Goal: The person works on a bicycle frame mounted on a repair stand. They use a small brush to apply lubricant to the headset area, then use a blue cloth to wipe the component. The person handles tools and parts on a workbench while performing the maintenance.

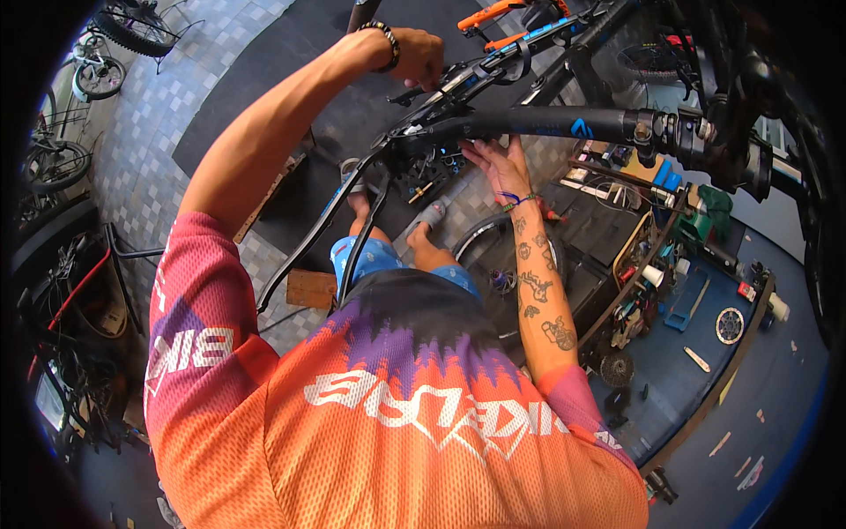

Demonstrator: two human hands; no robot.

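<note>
The left hand (414, 55) grips the bike frame (458, 84); the right hand (498, 159) lies open under the handlebar (546, 122), which could swing and pinch fingers

The handlebar (538, 123) and brake lever (414, 93) are crowding my hands. Cables (352, 238) are blocking below; the tiled floor (150, 132) leftward is lying open.

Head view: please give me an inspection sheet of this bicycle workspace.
Surface: grey tiled floor with a dark mat.
Job's things: black handlebar on a raised bicycle.
Clutter: blue bench crowded with tools and a sprocket disc.
Grippers: left hand grips the brake lever area; right hand touches the bar from below, fingers spread.
Cables: black hoses hang from the bar.
Surroundings: wheels at left.
</note>
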